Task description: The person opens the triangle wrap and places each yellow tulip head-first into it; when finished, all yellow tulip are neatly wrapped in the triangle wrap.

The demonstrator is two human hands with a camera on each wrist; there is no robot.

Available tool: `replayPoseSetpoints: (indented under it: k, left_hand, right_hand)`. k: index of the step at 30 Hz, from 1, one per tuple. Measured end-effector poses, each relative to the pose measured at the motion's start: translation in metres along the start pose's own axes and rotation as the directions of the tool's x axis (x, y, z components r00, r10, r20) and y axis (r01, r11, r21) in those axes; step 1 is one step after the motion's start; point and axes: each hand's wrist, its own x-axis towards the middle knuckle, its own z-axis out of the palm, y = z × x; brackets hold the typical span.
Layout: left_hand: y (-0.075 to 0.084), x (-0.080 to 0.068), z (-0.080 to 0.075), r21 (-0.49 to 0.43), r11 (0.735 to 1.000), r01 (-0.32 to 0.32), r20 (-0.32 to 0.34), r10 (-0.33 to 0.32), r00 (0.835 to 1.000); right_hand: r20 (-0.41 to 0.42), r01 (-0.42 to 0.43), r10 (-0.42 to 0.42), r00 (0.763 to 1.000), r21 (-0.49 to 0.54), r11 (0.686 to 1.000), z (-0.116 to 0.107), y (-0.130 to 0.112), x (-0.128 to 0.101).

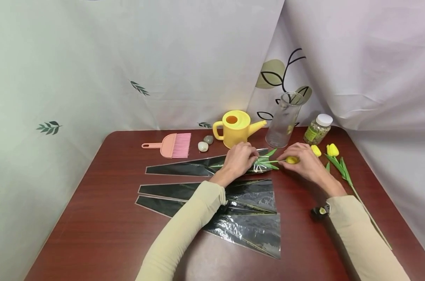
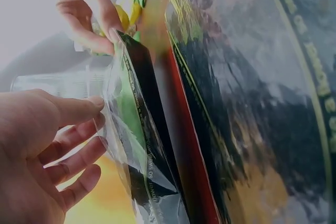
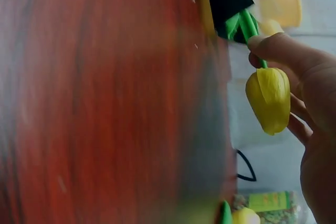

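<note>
My left hand (image 1: 238,159) pinches the open edge of a black-and-clear flower sleeve (image 1: 179,168) between thumb and index finger, its other fingers loosely bent in the left wrist view. Inside the sleeve lies the green stem of a yellow tulip (image 3: 268,100), whose bloom sticks out at the right end. Just below that bloom, my right hand (image 1: 304,162) pinches the stem with thumb and fingertips. Some green leaves (image 1: 268,162) show at the sleeve's mouth. Two more flower sleeves, a middle one (image 1: 174,189) and a front one (image 1: 252,230), lie flat nearer me.
Behind the hands stand a yellow watering can (image 1: 236,132), a clear glass vase (image 1: 283,125) and a white-capped jar (image 1: 317,130). More yellow tulips (image 1: 333,150) lie at the right. A pink brush with dustpan (image 1: 168,146) and two stones (image 1: 203,146) are back left.
</note>
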Motion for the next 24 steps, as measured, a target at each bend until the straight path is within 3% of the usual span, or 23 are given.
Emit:
replayPoseSetpoints:
  k: [5, 10, 24]
  left_hand:
    - [0.002, 0.001, 0.001, -0.014, 1.000, -0.008, 0.002, 0.008, 1.000]
    - [0.001, 0.001, 0.002, -0.027, 1.000, -0.002, 0.002, 0.002, 1.000]
    - [-0.001, 0.002, 0.004, -0.034, 0.999, -0.008, 0.014, 0.008, 1.000]
  right_hand:
    - [0.042, -0.054, 0.048, 0.998, 0.142, 0.988, 0.017, -0.003, 0.005]
    - [0.082, -0.164, 0.149, 0.985, 0.231, 0.959, 0.022, -0.006, 0.007]
    - [0.158, -0.279, 0.244, 0.957, 0.260, 0.925, 0.024, -0.002, 0.005]
